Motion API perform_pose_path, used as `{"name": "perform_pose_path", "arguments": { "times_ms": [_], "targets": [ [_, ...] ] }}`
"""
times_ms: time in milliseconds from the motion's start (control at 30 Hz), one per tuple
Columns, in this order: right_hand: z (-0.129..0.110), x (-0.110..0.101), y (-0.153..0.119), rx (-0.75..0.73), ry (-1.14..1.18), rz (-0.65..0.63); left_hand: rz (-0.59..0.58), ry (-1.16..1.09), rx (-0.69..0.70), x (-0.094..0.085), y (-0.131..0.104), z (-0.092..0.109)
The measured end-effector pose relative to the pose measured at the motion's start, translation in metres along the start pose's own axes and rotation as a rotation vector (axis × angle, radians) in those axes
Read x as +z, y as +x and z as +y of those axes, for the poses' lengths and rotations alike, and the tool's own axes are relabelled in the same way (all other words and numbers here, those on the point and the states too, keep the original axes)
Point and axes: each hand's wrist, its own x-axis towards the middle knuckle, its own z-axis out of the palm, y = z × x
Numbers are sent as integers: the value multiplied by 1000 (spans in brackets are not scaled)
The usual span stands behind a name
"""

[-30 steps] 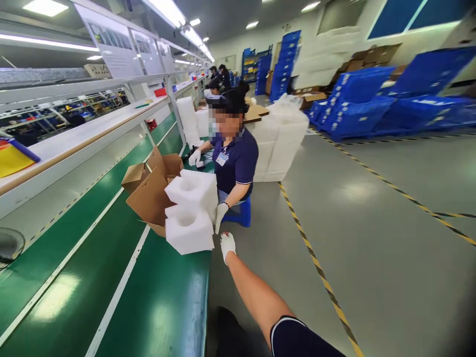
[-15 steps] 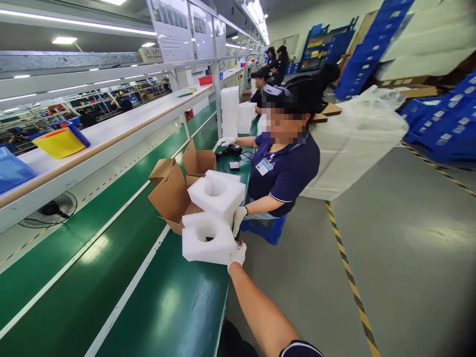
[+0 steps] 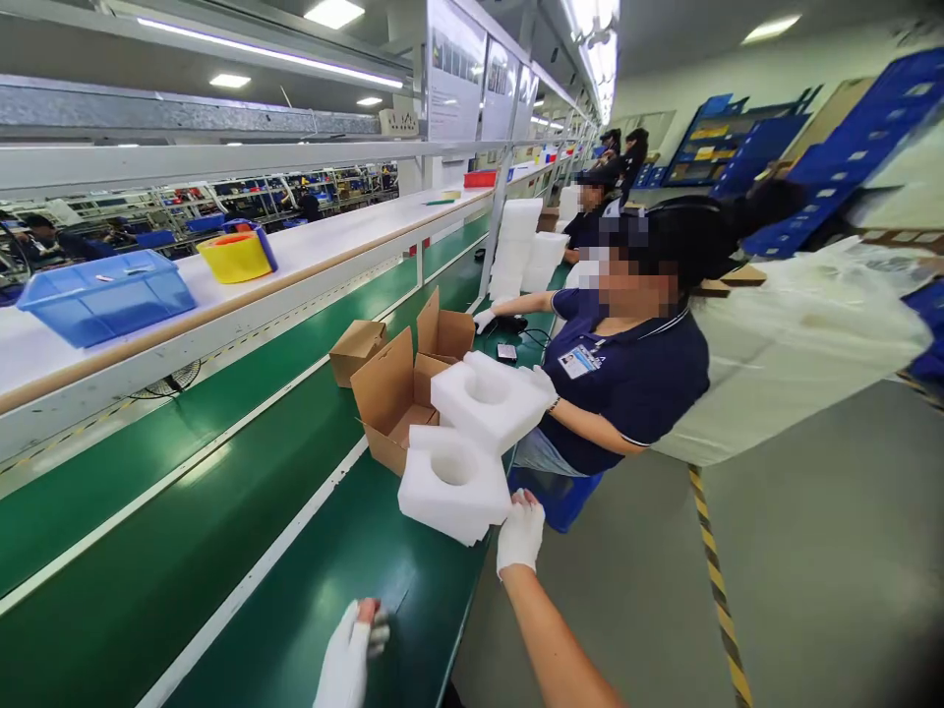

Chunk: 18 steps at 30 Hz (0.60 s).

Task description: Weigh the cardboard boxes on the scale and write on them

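Note:
Two white foam blocks with round hollows sit on the green conveyor belt (image 3: pixel 221 551). My right hand (image 3: pixel 520 532), in a white glove, grips the near right corner of the lower foam block (image 3: pixel 451 484). The upper foam block (image 3: pixel 489 398) leans against it, with a seated co-worker's gloved hand (image 3: pixel 544 382) on its far side. My left hand (image 3: pixel 349 653), also gloved, hovers low over the belt with fingers apart and nothing in it. An open cardboard box (image 3: pixel 402 388) stands just behind the foam.
A seated co-worker (image 3: pixel 634 379) in a dark polo is close on the right of the belt. Stacked white foam (image 3: pixel 518 246) stands farther along. A blue bin (image 3: pixel 110 295) and a yellow container (image 3: pixel 234 256) rest on the white shelf. A bagged foam pile (image 3: pixel 796 344) is behind the co-worker.
My view has swung left and closer. My right hand went from reaching in the air to gripping the lower foam block. My left hand has come into view over the belt.

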Motion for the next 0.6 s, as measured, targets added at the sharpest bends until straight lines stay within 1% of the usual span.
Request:
{"name": "perform_pose_path", "arguments": {
  "times_ms": [33,67,133,200,233,267,300,333,400,467,533,600],
  "targets": [
    [-23,-6,4,-118,-2,12,-48,-48,41,10,1,14],
    [-48,-12,9,-270,-23,19,-89,-88,82,21,1,28],
    [-104,-21,17,-669,-99,-10,-134,-134,154,42,-2,58],
    [-157,-23,23,-1064,-206,-120,-119,-117,222,62,-5,82],
    [-179,-21,25,-1216,-275,-193,-102,-92,259,70,-7,91],
    [-198,-18,27,-1334,-352,-275,-83,-52,293,77,-8,98],
    [-213,-13,29,-1408,-432,-352,-62,-2,320,82,-8,104],
    [-224,-9,30,-1445,-510,-424,-41,52,343,87,-8,108],
    [-235,-1,34,-1444,-626,-542,-18,145,386,92,-6,115],
    [-237,4,40,-1367,-719,-598,-10,200,441,93,-2,120],
    [-235,7,51,-1270,-795,-627,-6,229,486,93,4,125],
    [-235,11,65,-1194,-810,-649,8,242,505,91,8,129]
  ]
}}
